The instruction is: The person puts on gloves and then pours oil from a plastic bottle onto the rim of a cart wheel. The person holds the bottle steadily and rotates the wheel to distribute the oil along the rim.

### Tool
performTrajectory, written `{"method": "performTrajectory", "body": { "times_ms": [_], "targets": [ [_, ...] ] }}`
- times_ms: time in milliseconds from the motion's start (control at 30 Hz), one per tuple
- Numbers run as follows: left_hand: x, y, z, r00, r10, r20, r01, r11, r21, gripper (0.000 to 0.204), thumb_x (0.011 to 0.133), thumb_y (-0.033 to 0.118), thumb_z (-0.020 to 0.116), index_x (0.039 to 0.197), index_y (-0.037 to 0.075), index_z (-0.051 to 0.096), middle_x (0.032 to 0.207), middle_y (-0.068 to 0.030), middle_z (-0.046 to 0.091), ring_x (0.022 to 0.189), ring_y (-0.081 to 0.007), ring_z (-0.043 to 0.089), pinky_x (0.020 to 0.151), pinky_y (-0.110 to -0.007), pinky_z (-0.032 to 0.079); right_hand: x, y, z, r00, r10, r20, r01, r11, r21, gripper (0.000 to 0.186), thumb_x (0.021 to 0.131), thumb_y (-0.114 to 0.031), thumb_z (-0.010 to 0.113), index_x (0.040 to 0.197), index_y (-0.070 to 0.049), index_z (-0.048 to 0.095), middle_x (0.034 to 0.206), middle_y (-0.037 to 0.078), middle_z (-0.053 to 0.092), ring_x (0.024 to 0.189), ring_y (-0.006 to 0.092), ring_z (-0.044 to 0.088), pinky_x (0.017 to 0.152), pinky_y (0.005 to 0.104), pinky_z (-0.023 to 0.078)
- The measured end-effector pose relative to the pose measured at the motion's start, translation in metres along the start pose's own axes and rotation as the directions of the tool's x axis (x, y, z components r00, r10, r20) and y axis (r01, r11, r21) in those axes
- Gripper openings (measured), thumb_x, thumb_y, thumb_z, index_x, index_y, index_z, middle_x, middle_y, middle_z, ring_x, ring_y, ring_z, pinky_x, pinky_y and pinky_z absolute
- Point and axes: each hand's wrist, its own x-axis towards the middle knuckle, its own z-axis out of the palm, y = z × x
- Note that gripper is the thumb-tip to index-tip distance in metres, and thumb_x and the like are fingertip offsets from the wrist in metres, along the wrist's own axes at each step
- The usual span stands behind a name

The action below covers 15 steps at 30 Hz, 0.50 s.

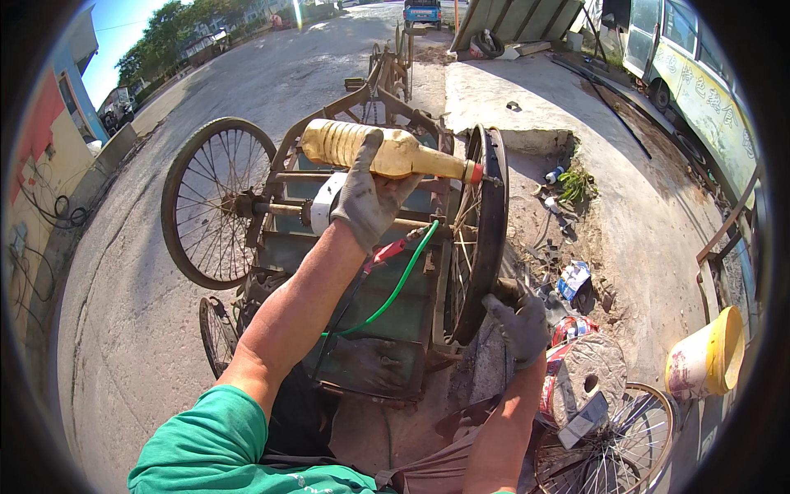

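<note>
My left hand [368,198], in a grey glove, is closed around a yellowish plastic squeeze bottle [362,148]. The bottle lies nearly level, its red-collared nozzle pointing right, close to the upper part of a spoked wheel's black tyre [494,239]. That wheel belongs to an overturned tricycle [370,288] with a rusty frame and green underside. Low on the tyre's right side is my right hand [525,329], also gloved. Its thumb comes near the tyre, and its curled fingers close about a brownish thing I cannot make out.
A green hose [391,296] with a red-handled fitting [385,252] crosses the tricycle. Another spoked wheel [170,206] stands on its left. At lower right are a loose wheel [658,461], a pale disc with a hole [605,358] and a yellow-rimmed bucket [695,362]. Litter lies beside the concrete slab.
</note>
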Motion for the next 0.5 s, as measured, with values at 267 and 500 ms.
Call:
{"method": "performTrajectory", "body": {
  "times_ms": [267,500],
  "targets": [
    [0.001,-0.001,0.002,1.0,-0.006,-0.023,0.006,1.0,-0.004,0.042,0.1,0.033,0.081,0.131,0.009,0.065,0.132,-0.011,0.07,0.126,-0.0317,0.068,0.11,-0.053,0.061,0.004,0.016,0.003,0.992,-0.065,-0.105,0.057,0.996,-0.075,0.051,0.087,-0.046,0.09,0.114,-0.004,0.08,0.105,0.02,0.077,0.096,0.0336,0.075,0.09,0.0451,0.058],
    [0.002,-0.002,0.001,1.0,0.005,-0.027,-0.004,1.0,0.009,0.042,0.101,0.034,0.08,0.131,0.009,0.065,0.131,-0.011,0.07,0.125,-0.0315,0.068,0.109,-0.052,0.061,0.003,0.009,0.005,0.989,-0.096,-0.109,0.088,0.993,-0.074,0.046,0.09,-0.038,0.088,0.116,0.0,0.079,0.107,0.018,0.077,0.095,0.0275,0.076,0.088,0.0411,0.06]
  ]
}}
